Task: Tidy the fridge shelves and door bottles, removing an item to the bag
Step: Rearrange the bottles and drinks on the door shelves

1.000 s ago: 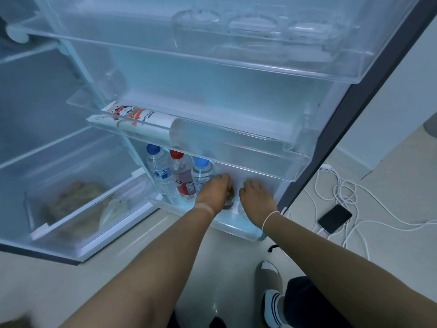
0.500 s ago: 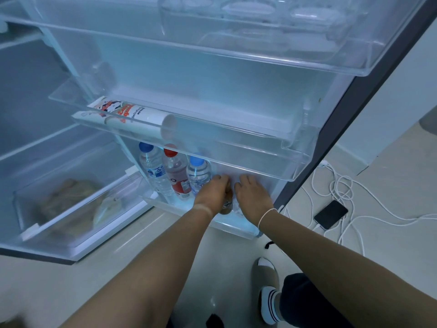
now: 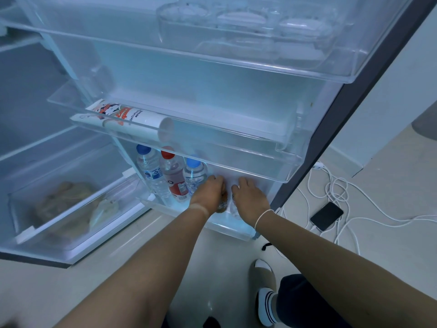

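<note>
Both hands were reached into the lowest door bin [image 3: 227,229] at the frame's centre. The left hand [image 3: 209,194] was curled over a brownish bottle [image 3: 221,205], its fingers clamped on the top; the bottle was mostly hidden under the hand. The right hand [image 3: 250,200] was laid just beside it over a clear bottle [image 3: 235,209], fingers slightly apart; whether it gripped could not be told.

Left of the hands, three upright bottles were packed side by side in the same bin: a blue-capped bottle [image 3: 151,169], a red-capped bottle [image 3: 173,178] and a second blue-capped one [image 3: 195,174], the last touching the left hand. Above, a printed white tube [image 3: 132,120] was laid flat in the middle bin [image 3: 236,159], whose front edge overhung the bottle caps. At lower left, wrapped food was blurred behind a crisper drawer [image 3: 71,209]. At right, a dark phone [image 3: 326,215] and tangled white cables [image 3: 343,192] were seen on the floor.

Compared with half a second earlier, the hands were seen in much the same places on the two bottles.

The bins were of clear, glossy plastic; the bottles were ribbed.
</note>
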Demonstrator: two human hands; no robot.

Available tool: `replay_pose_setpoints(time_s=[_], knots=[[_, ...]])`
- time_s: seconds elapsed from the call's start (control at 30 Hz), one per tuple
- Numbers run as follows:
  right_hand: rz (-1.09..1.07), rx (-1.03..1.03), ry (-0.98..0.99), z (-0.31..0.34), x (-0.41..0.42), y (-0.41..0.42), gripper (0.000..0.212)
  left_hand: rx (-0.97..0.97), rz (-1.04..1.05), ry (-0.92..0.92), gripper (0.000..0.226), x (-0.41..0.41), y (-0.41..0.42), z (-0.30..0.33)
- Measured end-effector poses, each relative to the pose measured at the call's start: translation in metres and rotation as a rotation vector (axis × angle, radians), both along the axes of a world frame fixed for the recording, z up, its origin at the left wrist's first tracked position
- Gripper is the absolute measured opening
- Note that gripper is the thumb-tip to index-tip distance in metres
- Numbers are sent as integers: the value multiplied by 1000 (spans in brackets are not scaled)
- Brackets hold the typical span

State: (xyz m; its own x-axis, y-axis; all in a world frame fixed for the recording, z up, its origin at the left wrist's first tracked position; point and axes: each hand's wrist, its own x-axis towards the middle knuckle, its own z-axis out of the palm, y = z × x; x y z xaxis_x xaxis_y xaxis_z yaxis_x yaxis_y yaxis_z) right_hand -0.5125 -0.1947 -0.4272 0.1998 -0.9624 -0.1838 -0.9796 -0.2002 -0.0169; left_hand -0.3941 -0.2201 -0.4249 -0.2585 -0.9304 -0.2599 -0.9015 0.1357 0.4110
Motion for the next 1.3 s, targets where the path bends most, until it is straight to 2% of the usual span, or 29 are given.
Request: replay_pose_setpoints(time_s=[0.3,0.57,0.77,0.9,1.0,1.17,1.3], knots=[[26,-32,-30,0,-1,4,32,-1,-4,24,22,2,2,2],[151,-137,-154,13,-8,20,49,3,-31,48,34,17,19,19],[350,-135,-233,33,-22,50,32,-42,-31,8,46,28,40,43],[184,-14,-217,47,-44,69,35,-76,-13,-18,49,34,55,60],[-3,-55,-293,59,-67,76,31,-108,-5,-6,47,36,66,73],[-304,-242,-589,93,-96,74,25,-162,36,12,47,37,80,95],[-449,-385,-828,126,-101,66,21,-222,90,48,45,39,87,118]])
